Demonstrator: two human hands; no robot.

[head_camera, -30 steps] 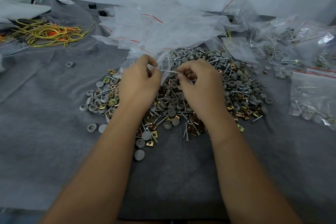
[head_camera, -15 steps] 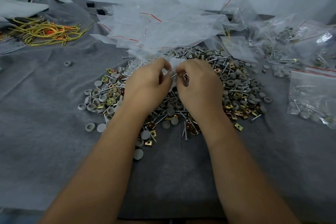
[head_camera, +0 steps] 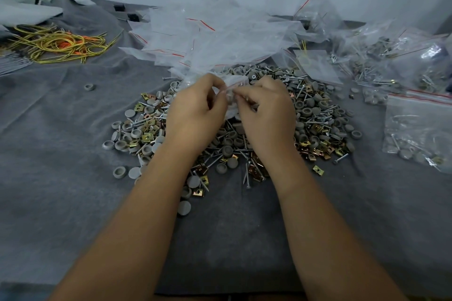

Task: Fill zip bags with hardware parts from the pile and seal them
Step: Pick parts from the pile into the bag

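Observation:
A pile of hardware parts [head_camera: 315, 120], grey caps, screws and brass clips, is spread over the grey cloth [head_camera: 61, 166]. Above its middle, my left hand [head_camera: 193, 115] and my right hand [head_camera: 269, 115] meet fingertip to fingertip. Both pinch a small clear zip bag [head_camera: 233, 83] between thumbs and fingers. The bag is crumpled and partly hidden by my fingers; its contents cannot be made out. A loose heap of clear zip bags with red strips [head_camera: 215, 39] lies just behind the pile.
Filled bags of parts [head_camera: 420, 129] lie at the right, more bagged hardware [head_camera: 391, 61] behind them. A tangle of yellow and orange wires [head_camera: 61, 44] sits at the far left. One stray grey cap [head_camera: 89, 87] lies left of the pile. A white wall stands behind.
My hands came together over the pile. A second ago they were apart with a screw stretched between them; now both pinch the small clear bag.

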